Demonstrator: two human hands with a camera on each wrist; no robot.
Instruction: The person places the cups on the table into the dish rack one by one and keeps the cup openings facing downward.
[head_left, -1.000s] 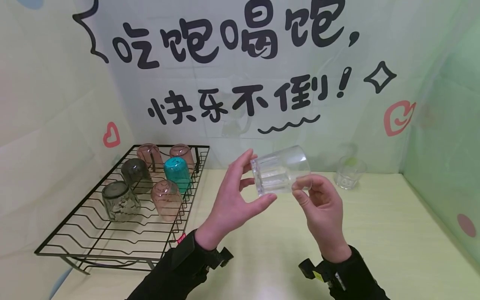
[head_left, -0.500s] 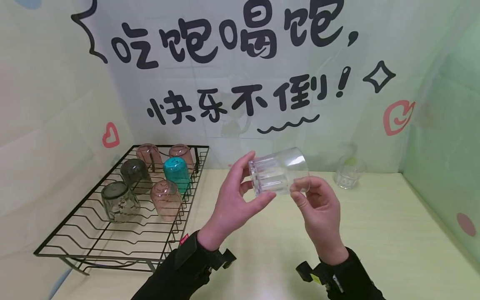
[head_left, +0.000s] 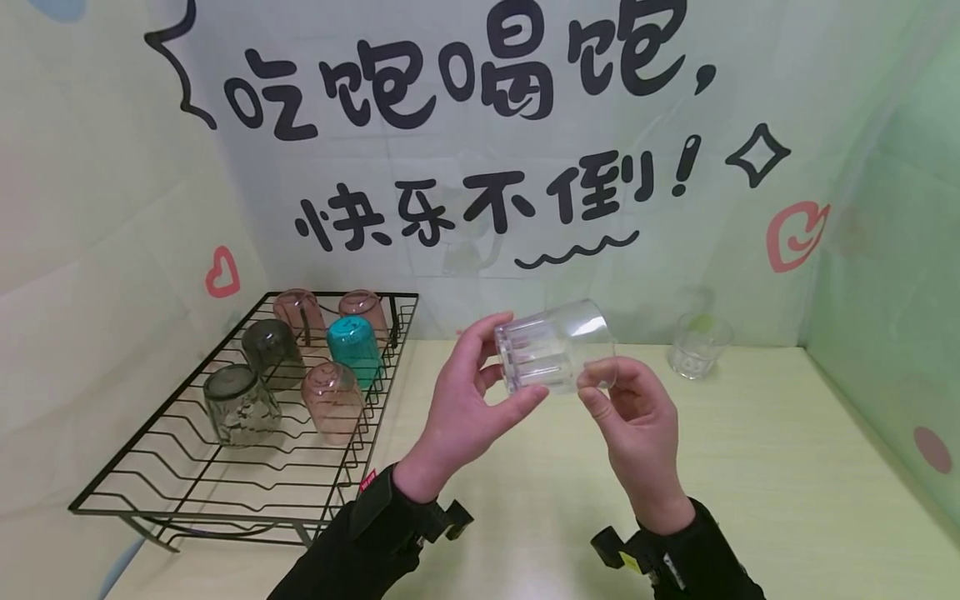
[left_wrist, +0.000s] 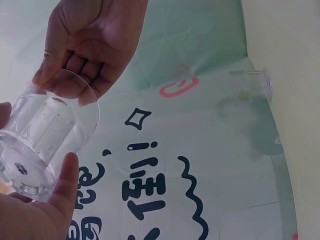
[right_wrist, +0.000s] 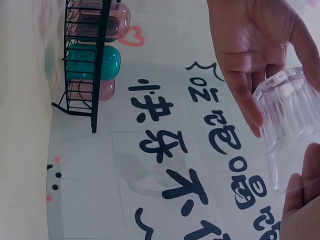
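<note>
A clear drinking glass [head_left: 551, 346] with a fluted lower half is held on its side above the table, its base toward the left and its mouth toward the right. My left hand [head_left: 472, 396] grips the base end between thumb and fingers. At the mouth, my right hand [head_left: 637, 425] pinches the rim between thumb and forefinger, its other fingers curled in. The left wrist view shows the round base of the glass [left_wrist: 25, 167] and the pinched rim. In the right wrist view the left fingers [right_wrist: 247, 100] lie along the fluted side.
On the left stands a black wire rack [head_left: 217, 475]. It carries several upside-down glasses: a teal glass [head_left: 354, 346], a pink glass [head_left: 332, 400], a grey glass [head_left: 238, 404] and others behind. Another clear glass [head_left: 697, 350] stands at the table's back right, near the printed wall cloth [head_left: 450, 275].
Both hands and the glass have shifted slightly left and down. The grip of each hand looks the same, and the rack's glasses are unchanged.
</note>
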